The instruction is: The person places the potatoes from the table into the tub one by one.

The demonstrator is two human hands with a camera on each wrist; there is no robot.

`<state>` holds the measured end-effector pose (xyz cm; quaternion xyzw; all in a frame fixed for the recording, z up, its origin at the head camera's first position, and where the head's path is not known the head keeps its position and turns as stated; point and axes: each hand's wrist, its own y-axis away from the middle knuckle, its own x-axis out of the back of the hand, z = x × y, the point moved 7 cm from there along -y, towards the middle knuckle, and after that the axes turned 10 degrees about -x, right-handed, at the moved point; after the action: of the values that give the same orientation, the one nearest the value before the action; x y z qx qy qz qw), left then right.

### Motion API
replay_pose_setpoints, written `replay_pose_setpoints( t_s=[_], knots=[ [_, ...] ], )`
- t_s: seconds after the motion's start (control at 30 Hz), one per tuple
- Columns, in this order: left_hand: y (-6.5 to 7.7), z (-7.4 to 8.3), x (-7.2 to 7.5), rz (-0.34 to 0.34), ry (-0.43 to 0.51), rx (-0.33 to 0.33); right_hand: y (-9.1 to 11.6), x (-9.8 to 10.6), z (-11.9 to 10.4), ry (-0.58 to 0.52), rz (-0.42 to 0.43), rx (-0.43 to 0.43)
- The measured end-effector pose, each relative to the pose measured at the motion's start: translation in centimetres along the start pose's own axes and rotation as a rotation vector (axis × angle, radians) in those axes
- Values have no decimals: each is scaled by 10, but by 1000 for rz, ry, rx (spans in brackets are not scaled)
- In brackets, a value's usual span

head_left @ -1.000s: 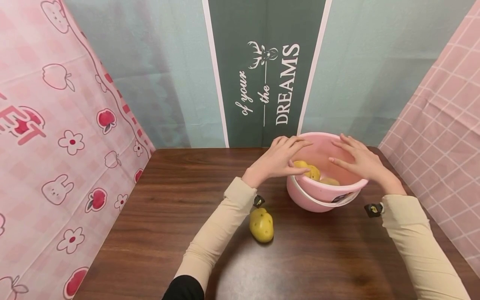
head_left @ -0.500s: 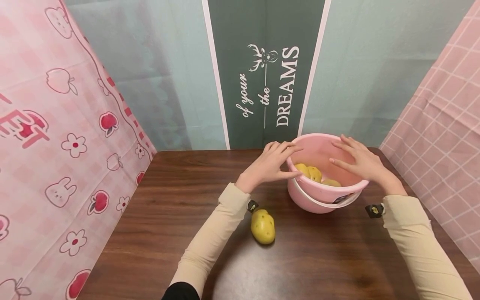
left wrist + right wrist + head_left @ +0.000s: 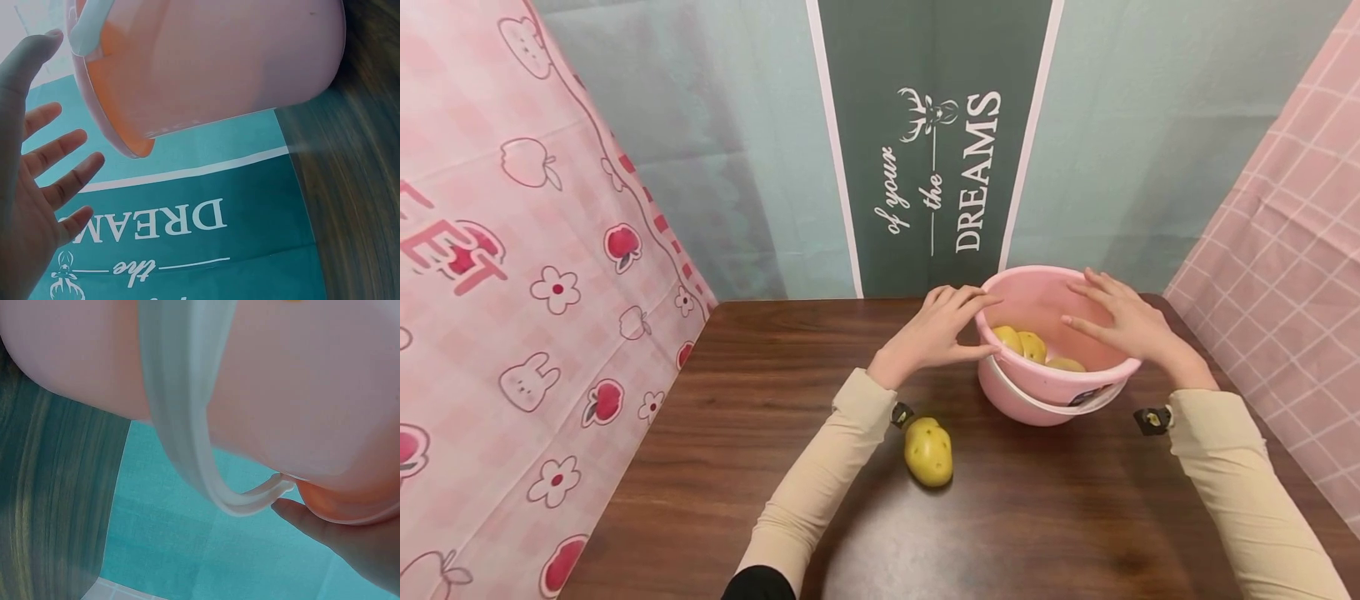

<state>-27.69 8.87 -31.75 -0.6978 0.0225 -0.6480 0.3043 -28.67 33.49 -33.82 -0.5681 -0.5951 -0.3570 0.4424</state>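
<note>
In the head view a pink bucket with a white handle stands toward the back right, holding several yellow potatoes. My left hand is at its left rim with fingers spread; the left wrist view shows this hand apart from the rim, gripping nothing. My right hand lies over the right rim, fingers extended. In the right wrist view one of its digits reaches near the handle's joint at the rim; contact is unclear. One potato lies on the table beside my left wrist.
The dark wooden table ends at a teal and dark green cloth backdrop behind the bucket. A pink patterned cloth hangs on the left, and a pink grid cloth on the right.
My left hand has drawn back to the left from above the bucket's opening to its rim. The right hand stays in about the same place; the potatoes have not visibly moved.
</note>
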Motion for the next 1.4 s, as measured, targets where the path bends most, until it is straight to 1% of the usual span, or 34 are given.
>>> replay_pose_setpoints(
  t_s=[0.13, 0.4, 0.63, 1.07, 1.4],
  knots=[
    [0, 1, 0, 6, -18, -7, 0, 1, 0, 0, 4, 4],
    [5, 2, -1, -4, -19, 1, 0, 1, 0, -2, 11, 15],
    [11, -2, -3, -16, -8, 27, -1, 2, 0, 3, 13, 14],
    [21, -4, -6, -30, -6, 28, 0, 1, -2, -2, 15, 23],
    [31, -7, -8, -50, -16, 43, 0, 2, -3, -2, 19, 27]
  ],
)
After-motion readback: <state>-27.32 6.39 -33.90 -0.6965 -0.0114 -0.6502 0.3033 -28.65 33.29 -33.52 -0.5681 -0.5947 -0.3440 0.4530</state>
